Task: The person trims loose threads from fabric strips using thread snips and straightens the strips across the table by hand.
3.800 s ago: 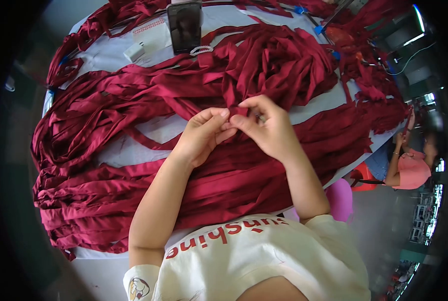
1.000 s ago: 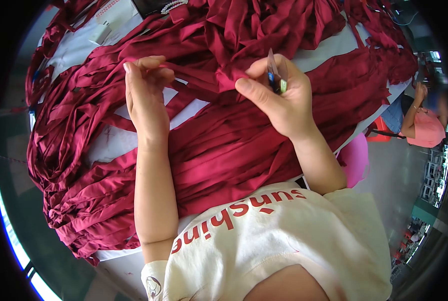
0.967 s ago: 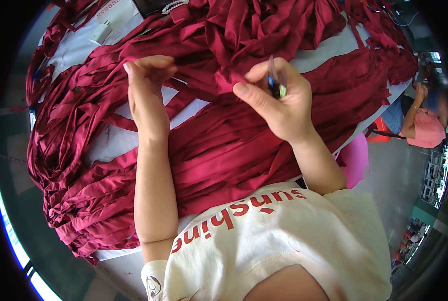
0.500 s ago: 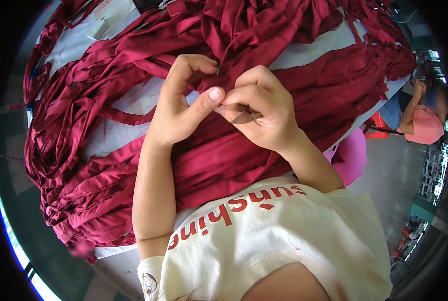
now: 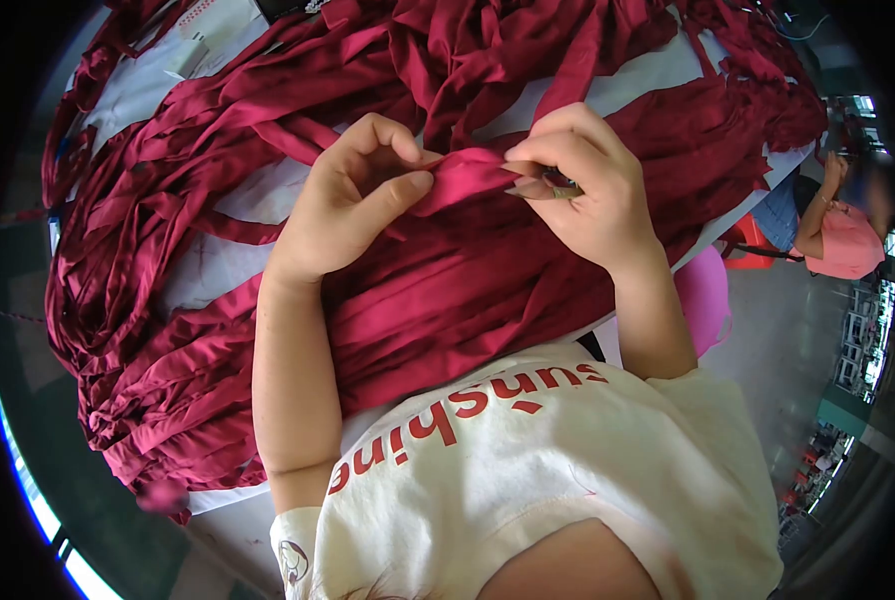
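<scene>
A dark red fabric strip (image 5: 459,180) is stretched between my two hands above the heap. My left hand (image 5: 342,205) pinches its left end between thumb and fingers. The fingertips of my right hand (image 5: 597,185) are at the strip's right end. Tucked in that same hand is a small metal tool (image 5: 542,188), which looks like thread snips; its pointed blades face the strip, and the palm and fingers hide part of it. Beneath both hands lies a large heap of dark red fabric strips (image 5: 447,300), loosely folded and tangled.
The heap covers much of a white table (image 5: 192,270). White items (image 5: 187,58) lie at the far left. On the right are a pink container (image 5: 704,300), a red stool (image 5: 752,245) and a seated person in a pink top (image 5: 845,240).
My hands have moved apart, the right one going right and slightly up. A length of fabric now shows stretched between them. The metal tool is more visible in my right hand.
</scene>
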### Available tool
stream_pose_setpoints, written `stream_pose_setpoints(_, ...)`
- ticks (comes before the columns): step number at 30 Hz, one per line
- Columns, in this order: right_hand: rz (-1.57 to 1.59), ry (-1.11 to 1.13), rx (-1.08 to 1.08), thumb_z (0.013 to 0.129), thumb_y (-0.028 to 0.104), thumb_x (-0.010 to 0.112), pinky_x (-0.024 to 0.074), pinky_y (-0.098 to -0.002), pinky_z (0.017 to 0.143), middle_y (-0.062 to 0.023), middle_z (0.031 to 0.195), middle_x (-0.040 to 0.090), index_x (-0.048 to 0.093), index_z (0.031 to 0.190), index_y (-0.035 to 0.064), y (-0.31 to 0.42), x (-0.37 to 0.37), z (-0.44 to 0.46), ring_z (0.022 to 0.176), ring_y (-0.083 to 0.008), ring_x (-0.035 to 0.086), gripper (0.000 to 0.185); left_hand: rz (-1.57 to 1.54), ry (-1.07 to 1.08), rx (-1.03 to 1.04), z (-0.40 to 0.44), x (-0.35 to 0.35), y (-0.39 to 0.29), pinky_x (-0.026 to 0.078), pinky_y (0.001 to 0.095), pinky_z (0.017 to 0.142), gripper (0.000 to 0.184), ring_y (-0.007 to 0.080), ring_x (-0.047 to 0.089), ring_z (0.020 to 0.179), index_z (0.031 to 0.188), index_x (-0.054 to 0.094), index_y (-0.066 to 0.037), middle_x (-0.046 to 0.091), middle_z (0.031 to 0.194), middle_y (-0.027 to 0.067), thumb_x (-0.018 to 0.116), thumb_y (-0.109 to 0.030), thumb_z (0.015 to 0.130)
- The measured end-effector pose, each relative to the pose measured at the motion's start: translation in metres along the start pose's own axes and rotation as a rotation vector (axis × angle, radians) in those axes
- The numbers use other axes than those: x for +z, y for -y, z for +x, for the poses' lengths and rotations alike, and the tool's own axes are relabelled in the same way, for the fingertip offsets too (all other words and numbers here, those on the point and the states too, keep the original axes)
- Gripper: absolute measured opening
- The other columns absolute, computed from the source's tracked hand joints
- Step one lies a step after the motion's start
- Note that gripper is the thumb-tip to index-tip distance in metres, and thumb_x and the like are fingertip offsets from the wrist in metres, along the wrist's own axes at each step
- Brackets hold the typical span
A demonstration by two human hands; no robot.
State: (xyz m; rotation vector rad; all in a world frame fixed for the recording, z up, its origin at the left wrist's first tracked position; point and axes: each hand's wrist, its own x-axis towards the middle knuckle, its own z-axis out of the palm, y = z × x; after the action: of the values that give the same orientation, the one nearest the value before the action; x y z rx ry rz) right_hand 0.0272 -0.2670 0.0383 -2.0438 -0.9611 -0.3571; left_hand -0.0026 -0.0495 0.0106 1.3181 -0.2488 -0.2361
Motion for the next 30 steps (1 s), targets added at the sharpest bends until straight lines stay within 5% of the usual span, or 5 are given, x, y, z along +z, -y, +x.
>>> stream_pose_setpoints(13,0.01,0.051,-0.081,0.059,-0.006,0.071,0.0454,-0.0208,0.043,-0.0011,0.074,0.051,0.057,0.078,0.0059,0.016,-0.007,-0.007,0.055,-0.0092,0.056,0.027,0.1,0.128,0.254,0.019,0.033,0.003,0.041,0.0298,0.09,0.034,0.0174,0.053,0.105,0.12,0.046,0.001,0.056,0.114,0.0136,0.051,-0.009,0.088)
stream_pose_setpoints(18,-0.028,0.113,-0.059,0.061,-0.002,0.071,0.0434,-0.0229,0.043,-0.0017,0.072,0.054,0.057,0.08,0.0058,0.012,-0.013,-0.012,0.052,-0.0107,0.055,0.024,0.088,0.062,0.322,0.021,0.032,0.006,0.04,0.0299,0.092,0.027,0.0175,0.054,0.104,0.112,0.055,0.002,0.058,0.112,0.0119,0.052,-0.006,0.086)
stream_pose_setpoints(25,0.019,0.372,0.127,0.065,0.014,0.074,0.0449,-0.0255,0.048,-0.0044,0.077,0.058,0.059,0.09,0.0026,0.01,-0.024,-0.02,0.057,-0.0141,0.057,0.031,-0.169,-0.069,0.138,0.016,0.039,0.009,0.046,0.0184,0.073,0.03,0.0064,0.057,0.083,0.107,0.059,0.0,0.061,0.099,0.0037,0.063,0.001,0.078)
stream_pose_setpoints(28,0.221,0.156,0.146,0.074,0.035,0.068,0.0505,-0.0239,0.063,-0.009,0.092,0.056,0.056,0.103,-0.0021,0.008,-0.025,-0.013,0.078,-0.0135,0.058,0.049,-0.093,-0.074,0.161,0.015,0.038,0.011,0.044,0.0157,0.066,0.033,0.0026,0.054,0.075,0.107,0.059,-0.001,0.06,0.094,0.0008,0.064,0.003,0.075)
stream_pose_setpoints(30,0.17,0.085,0.162,0.084,0.033,0.06,0.0465,-0.021,0.065,-0.0075,0.088,0.053,0.053,0.102,-0.0035,0.001,-0.026,-0.014,0.074,-0.009,0.052,0.041,-0.082,-0.066,0.139,0.012,0.036,0.013,0.042,0.0149,0.064,0.034,0.0011,0.051,0.072,0.108,0.059,-0.001,0.059,0.092,-0.0008,0.065,0.004,0.074)
